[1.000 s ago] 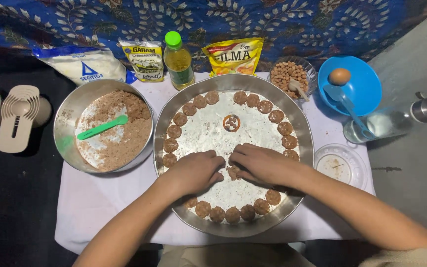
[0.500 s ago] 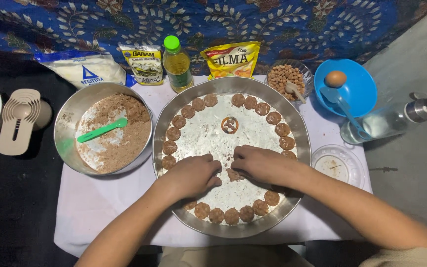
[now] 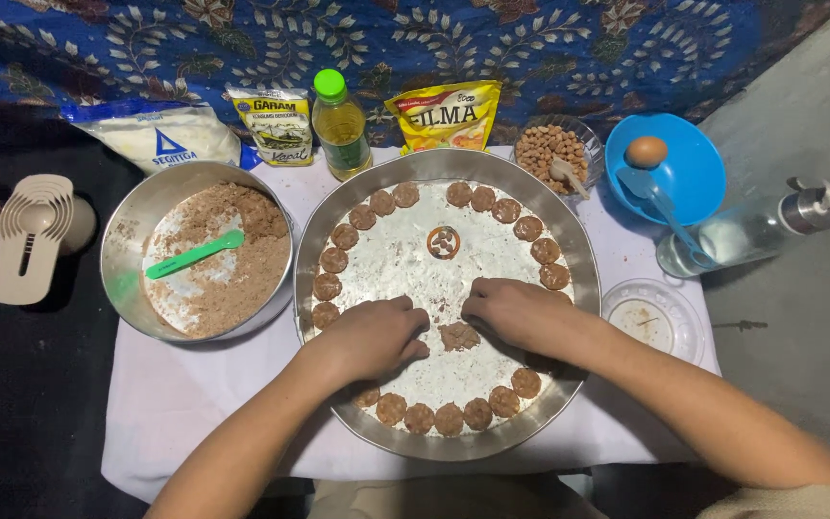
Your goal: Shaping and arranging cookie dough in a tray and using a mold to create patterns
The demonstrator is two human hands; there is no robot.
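A large round metal tray (image 3: 583, 255), dusted white, holds several brown dough discs around its rim and a small ring-shaped piece (image 3: 443, 241) near its middle. My left hand (image 3: 372, 336) and my right hand (image 3: 516, 312) rest palm-down on the tray floor, fingertips meeting at a flat brown dough piece (image 3: 458, 335) that lies between them. Both hands press at its edges; neither has lifted it.
A metal bowl (image 3: 136, 216) of brown dough with a green spatula (image 3: 194, 255) sits to the left. Behind stand flour and salt bags, an oil bottle (image 3: 341, 123), a yellow packet, a peanut bowl (image 3: 551, 146), a blue bowl with an egg (image 3: 647, 151), and a glass bottle (image 3: 746, 231).
Both hands have drawn slightly apart, and the dough piece between their fingertips now shows more. The rest has not moved.
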